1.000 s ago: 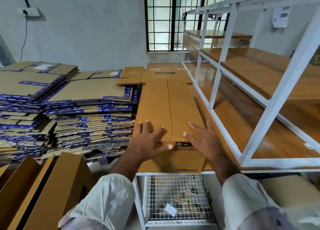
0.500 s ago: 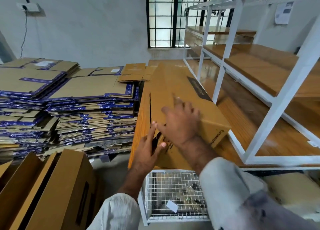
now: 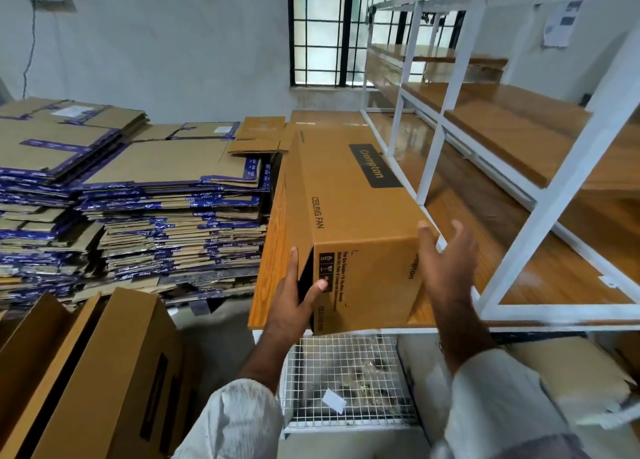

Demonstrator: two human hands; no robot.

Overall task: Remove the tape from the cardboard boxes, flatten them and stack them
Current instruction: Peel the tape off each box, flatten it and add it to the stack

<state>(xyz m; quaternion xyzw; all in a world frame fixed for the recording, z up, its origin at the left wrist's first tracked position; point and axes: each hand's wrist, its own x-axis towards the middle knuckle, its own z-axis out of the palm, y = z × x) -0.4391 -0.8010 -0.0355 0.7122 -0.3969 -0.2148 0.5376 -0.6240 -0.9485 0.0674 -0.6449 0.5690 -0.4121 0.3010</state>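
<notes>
Two hands frame one long ceiling fan box [image 3: 349,195] on the wooden table [image 3: 268,250] beside the white shelving rack [image 3: 540,195]. Its long axis runs straight away from me toward the barred window [image 3: 327,29], with the near end overhanging the table's front edge. My left hand [image 3: 294,306] grips the near left corner, fingers up the left side and thumb pressed on the end flap beside a dark gap where the flap stands ajar. My right hand [image 3: 446,268] is spread wide, fingers straight, at the near right corner, holding nothing; whether the palm touches the cardboard I cannot tell. Both hands sit at the same near end, so working that end open looks like the coming move. Stacks of flattened boxes [image 3: 138,209] lie to my left, well apart from my hands.
</notes>
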